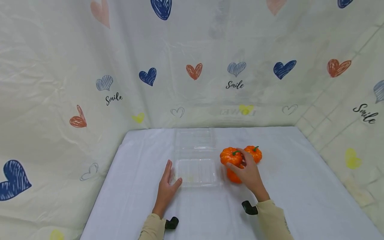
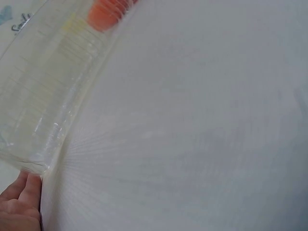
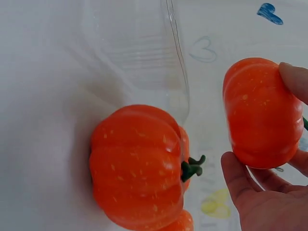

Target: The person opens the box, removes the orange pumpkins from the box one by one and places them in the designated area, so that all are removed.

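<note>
My right hand [image 1: 249,173] grips a small orange pumpkin [image 1: 229,156] with a green stem, thumb on one side and fingers on the other. In the right wrist view this pumpkin [image 3: 257,115] is held up off the table. Below it sits another orange pumpkin [image 1: 234,176], seen large in the right wrist view with its green stem [image 3: 192,167]. A further pumpkin [image 1: 255,154] lies behind my right hand. My left hand [image 1: 166,190] touches the left side of a clear plastic container [image 1: 195,184], fingers extended. The container's lid [image 1: 195,138] is folded back, away from me.
A white cloth [image 1: 198,213] covers the table. Behind it hangs a pale curtain [image 1: 186,96] printed with hearts and the word Smile. Dark wrist mounts [image 1: 249,208] stick out inward from both sleeves.
</note>
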`<state>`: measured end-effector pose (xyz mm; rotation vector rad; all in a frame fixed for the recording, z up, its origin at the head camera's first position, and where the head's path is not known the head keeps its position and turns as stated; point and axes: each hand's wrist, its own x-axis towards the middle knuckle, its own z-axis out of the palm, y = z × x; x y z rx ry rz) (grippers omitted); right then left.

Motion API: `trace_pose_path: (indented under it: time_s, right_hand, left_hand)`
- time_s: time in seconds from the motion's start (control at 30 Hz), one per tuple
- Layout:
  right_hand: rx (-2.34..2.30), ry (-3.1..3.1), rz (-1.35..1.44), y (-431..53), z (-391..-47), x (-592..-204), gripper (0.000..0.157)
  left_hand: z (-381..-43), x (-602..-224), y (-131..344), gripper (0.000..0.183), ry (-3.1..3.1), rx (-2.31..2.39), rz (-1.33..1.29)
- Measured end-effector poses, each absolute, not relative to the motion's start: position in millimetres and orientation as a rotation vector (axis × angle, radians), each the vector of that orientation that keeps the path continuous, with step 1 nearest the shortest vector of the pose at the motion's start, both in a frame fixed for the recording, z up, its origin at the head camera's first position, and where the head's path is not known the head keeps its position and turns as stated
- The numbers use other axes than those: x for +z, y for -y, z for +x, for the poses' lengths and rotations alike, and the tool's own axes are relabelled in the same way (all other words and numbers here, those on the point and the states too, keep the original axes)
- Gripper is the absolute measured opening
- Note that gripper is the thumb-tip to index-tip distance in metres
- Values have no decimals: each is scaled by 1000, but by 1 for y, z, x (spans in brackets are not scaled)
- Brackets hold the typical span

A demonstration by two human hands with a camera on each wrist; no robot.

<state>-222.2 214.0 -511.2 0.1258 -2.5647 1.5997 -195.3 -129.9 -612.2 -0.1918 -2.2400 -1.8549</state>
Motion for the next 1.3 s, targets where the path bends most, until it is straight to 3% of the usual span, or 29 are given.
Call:
trace_pose_path:
  time_s: [1.3]
  right_hand:
    - [1364,2711,-144,-301,-178,-542,93]
  left_hand:
    - [-195,-612,130,88,2266,-1860,-180]
